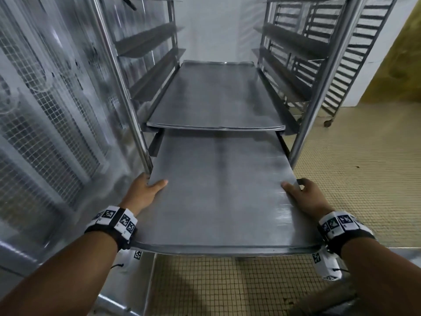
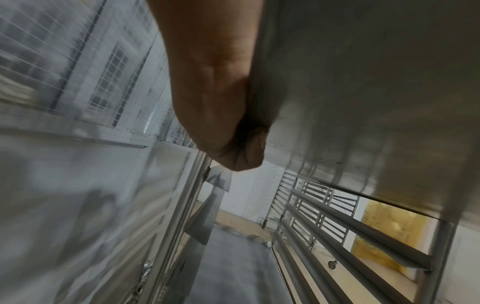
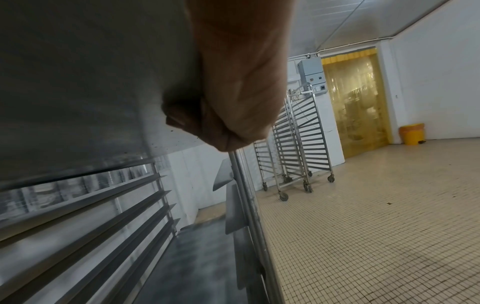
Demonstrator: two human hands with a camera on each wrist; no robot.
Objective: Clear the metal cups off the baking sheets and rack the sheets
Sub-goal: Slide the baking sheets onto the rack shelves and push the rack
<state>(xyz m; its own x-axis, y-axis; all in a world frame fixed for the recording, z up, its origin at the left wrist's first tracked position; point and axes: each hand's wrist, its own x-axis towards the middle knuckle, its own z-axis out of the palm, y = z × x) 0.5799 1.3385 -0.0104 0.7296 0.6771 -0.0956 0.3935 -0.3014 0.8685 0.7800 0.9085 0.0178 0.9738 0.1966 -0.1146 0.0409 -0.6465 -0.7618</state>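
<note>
Lower centre of head view: bare baking sheet (image 1: 218,190), no cups on it, half entered in the rack (image 1: 127,92). Left hand (image 1: 145,190) and right hand (image 1: 305,195) each clamp a long edge, thumbs on top, probably to keep it level with the rails. Another sheet (image 1: 214,96) sits racked above.

Floor (image 3: 376,226): small square beige tiles with dark grout, a few dark specks. Walls (image 3: 428,72): plain white panels. Ceiling (image 3: 350,18): white, panelled. Doorway: translucent yellow plastic strip curtain (image 3: 353,102). Beside it, a yellow bin (image 3: 412,134) on the floor. Grey electrical box (image 3: 311,72) mounted on the wall. Empty stainless-steel wheeled tray trolleys (image 3: 293,152) parked against the wall. Left side: shiny metal panelling with wire-mesh grilles (image 1: 52,115).
</note>
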